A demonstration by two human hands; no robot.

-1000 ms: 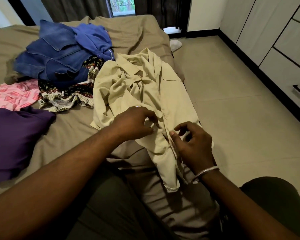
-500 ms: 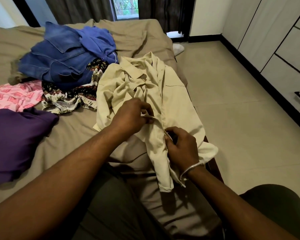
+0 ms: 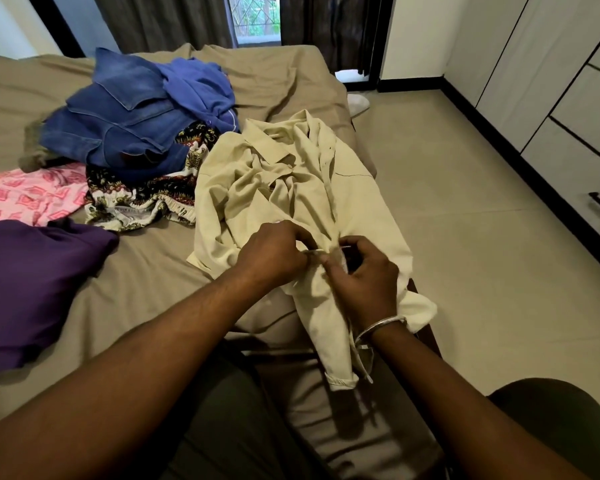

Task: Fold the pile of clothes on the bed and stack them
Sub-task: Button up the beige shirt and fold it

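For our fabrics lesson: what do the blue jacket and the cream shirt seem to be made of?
Blue jacket: likely denim, matte, with faded patches and stitched seams. Cream shirt: thin woven cloth, perhaps cotton or linen, matte; it crumples into soft folds.

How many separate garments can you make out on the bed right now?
7, maybe more buried: cream shirt held by both hands; denim, blue top, patterned piece and olive item piled behind; pink and purple at left.
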